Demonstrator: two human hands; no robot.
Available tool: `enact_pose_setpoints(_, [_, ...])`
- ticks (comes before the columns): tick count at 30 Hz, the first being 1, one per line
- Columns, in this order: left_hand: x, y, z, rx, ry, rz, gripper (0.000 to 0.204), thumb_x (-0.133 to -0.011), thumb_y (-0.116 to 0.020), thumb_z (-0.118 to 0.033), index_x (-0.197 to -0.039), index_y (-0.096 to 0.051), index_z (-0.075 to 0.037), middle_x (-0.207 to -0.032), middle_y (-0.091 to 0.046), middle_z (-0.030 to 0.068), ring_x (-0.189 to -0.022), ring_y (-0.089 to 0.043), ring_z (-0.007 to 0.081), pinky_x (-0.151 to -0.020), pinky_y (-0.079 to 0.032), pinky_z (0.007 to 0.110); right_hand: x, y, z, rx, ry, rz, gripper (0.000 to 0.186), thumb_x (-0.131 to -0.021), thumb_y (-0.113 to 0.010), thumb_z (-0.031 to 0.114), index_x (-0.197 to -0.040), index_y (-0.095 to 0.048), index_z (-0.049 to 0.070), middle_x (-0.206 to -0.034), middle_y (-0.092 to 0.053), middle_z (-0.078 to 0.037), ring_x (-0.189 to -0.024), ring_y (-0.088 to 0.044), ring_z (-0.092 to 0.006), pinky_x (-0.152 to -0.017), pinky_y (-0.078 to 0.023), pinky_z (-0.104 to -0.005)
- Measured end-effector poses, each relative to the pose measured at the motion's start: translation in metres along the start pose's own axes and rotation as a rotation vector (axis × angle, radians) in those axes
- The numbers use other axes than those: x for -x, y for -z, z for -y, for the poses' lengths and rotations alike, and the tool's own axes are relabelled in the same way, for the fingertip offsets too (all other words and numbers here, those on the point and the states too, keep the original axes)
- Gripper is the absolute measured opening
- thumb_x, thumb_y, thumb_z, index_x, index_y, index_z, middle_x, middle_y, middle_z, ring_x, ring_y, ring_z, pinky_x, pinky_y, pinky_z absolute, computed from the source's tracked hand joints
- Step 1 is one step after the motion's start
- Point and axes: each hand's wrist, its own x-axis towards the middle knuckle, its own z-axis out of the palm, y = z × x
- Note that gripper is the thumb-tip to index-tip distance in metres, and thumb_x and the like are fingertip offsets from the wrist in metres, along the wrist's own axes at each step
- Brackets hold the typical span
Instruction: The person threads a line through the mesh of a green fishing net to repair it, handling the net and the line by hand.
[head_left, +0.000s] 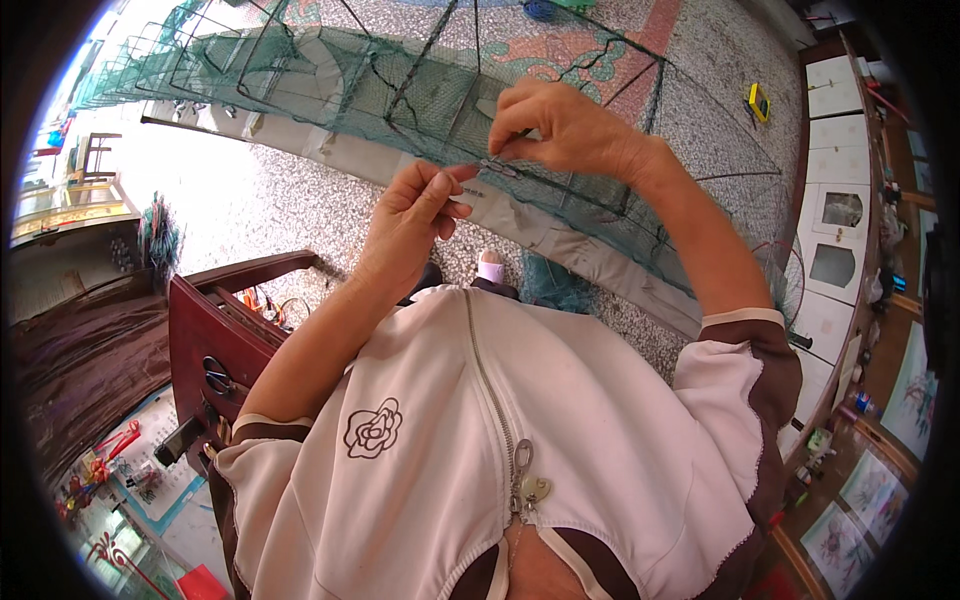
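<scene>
A long green net (390, 80) with dark rod frames stretches across the far side in front of me. Over its near edge, my left hand (412, 208) is closed, thumb pressed against the bent fingers; what it pinches is too small to make out. Just right of it and a little higher, my right hand (565, 128) pinches a thin dark strand between thumb and fingers. Between the fingertips of both hands lies a small pale loop or knot (497, 168), close against the netting. Its exact form is unclear.
A long pale board or strip (590, 255) runs below the net on the speckled floor. To my left stands a dark red wooden chair (215, 335) with scissors (217, 377) on it. White cabinets (835, 200) line the right; a yellow device (759, 103) lies on the floor.
</scene>
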Motion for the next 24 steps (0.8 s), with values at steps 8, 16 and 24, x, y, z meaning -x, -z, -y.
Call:
enact_pose_setpoints(8, [0.007, 0.014, 0.010, 0.238, 0.139, -0.091, 0.011, -0.099, -0.047, -0.017, -0.094, -0.051, -0.008, -0.100, -0.062, 0.0061, -0.080, -0.056, 0.0091, -0.066, -0.041, 0.023, -0.014, -0.020, 0.022, -0.239, -0.163, 0.115, 0.005, -0.080, -0.066, 0.007, -0.085, -0.065, 0.008, -0.085, -0.047, -0.002, -0.079, -0.050, -0.0147, -0.070, -0.044, -0.0271])
enact_pose_setpoints(16, [0.001, 0.005, 0.002, -0.193, -0.126, -0.036, 0.009, -0.096, -0.049, -0.011, -0.092, -0.054, -0.006, -0.091, -0.060, 0.0062, -0.076, -0.055, 0.0136, -0.061, -0.040, 0.026, -0.012, -0.027, 0.042, -0.007, 0.218, -0.338, 0.009, -0.080, -0.071, 0.016, -0.081, -0.065, 0.010, -0.097, -0.053, -0.005, -0.091, -0.052, -0.0173, -0.076, -0.045, -0.0286])
enact_pose_setpoints(24, [-0.039, -0.024, -0.034, -1.203, -0.825, 0.160, 0.003, -0.087, -0.055, -0.002, -0.090, -0.053, -0.001, -0.087, -0.055, 0.0155, -0.076, -0.053, 0.0375, -0.065, -0.043, 0.041, -0.026, 0.054, 0.103, -0.520, 0.166, -0.789, 0.020, -0.096, -0.051, 0.022, -0.096, -0.059, 0.003, -0.082, -0.063, -0.004, -0.069, -0.060, -0.0136, -0.066, -0.052, -0.0261])
